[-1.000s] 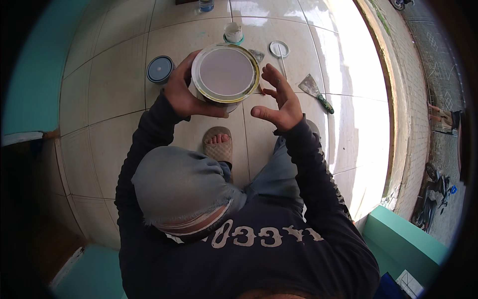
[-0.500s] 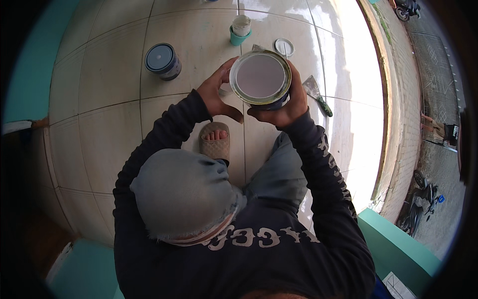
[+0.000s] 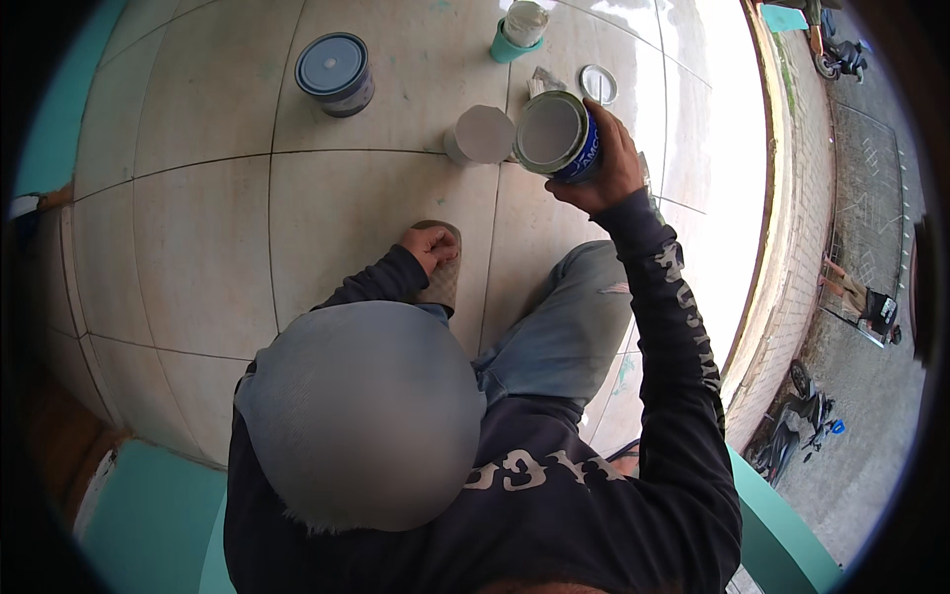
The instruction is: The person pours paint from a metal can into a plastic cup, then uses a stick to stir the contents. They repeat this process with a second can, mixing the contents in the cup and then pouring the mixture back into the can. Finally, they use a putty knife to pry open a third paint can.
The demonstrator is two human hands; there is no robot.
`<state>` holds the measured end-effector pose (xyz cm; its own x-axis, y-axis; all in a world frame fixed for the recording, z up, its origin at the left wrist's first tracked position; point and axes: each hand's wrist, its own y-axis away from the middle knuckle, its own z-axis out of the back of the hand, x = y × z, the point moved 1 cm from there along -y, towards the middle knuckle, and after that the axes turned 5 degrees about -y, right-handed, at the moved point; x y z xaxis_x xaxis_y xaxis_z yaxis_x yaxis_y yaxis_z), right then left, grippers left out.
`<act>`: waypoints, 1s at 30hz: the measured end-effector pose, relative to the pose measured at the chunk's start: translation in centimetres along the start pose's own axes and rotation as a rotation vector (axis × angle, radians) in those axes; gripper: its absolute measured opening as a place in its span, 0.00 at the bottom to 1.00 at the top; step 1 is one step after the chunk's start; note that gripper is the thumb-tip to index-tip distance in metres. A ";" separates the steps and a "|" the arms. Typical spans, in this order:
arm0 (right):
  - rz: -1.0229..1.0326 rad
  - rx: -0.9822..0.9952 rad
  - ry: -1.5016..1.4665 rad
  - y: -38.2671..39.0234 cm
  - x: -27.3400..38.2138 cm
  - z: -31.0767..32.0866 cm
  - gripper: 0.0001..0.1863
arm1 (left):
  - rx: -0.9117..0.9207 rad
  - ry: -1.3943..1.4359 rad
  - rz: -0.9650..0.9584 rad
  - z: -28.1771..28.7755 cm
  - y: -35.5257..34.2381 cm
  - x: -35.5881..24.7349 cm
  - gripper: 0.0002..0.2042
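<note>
My right hand (image 3: 614,170) is shut on an open paint can (image 3: 552,135) with a blue side, held tilted just above the tiled floor, its pale inside facing up. A small white container (image 3: 482,134) stands on the floor right beside the can, to its left. My left hand (image 3: 429,245) is closed in a fist with nothing seen in it, resting by my sandalled foot (image 3: 442,282).
A closed can with a grey-blue lid (image 3: 333,69) stands at the far left. At the top sit a teal cup (image 3: 517,30) with something white in it and a round lid (image 3: 598,83). A step edge (image 3: 762,247) runs along the right, a teal wall (image 3: 782,535) below it.
Both hands held the can close in front of me. My left hand has let go and dropped to my foot, while my right hand carried the can outward beside the white container.
</note>
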<state>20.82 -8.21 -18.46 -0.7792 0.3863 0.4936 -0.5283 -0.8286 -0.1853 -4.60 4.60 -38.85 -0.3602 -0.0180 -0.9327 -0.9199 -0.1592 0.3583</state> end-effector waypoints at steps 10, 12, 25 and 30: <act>0.055 0.064 0.042 -1.3 -0.4 -0.8 0.56 | -0.070 -0.642 -0.400 -1.4 0.5 -1.0 0.20; 0.049 0.081 0.083 -1.5 0.0 -0.8 0.56 | -0.099 -0.637 -0.433 -1.2 0.9 -1.7 0.19; 0.096 0.106 0.138 -2.0 1.1 -0.7 0.56 | -0.205 -0.590 -0.444 -1.6 1.1 -1.2 0.17; 0.085 0.125 0.143 -2.1 1.4 -0.6 0.56 | -0.219 -0.564 -0.453 -1.7 0.9 -0.9 0.16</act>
<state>20.66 -5.67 -17.94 -0.8641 0.3588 0.3531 -0.4193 -0.9011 -0.1105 -4.88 2.82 -37.72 -0.0325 0.5941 -0.8037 -0.9663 -0.2240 -0.1265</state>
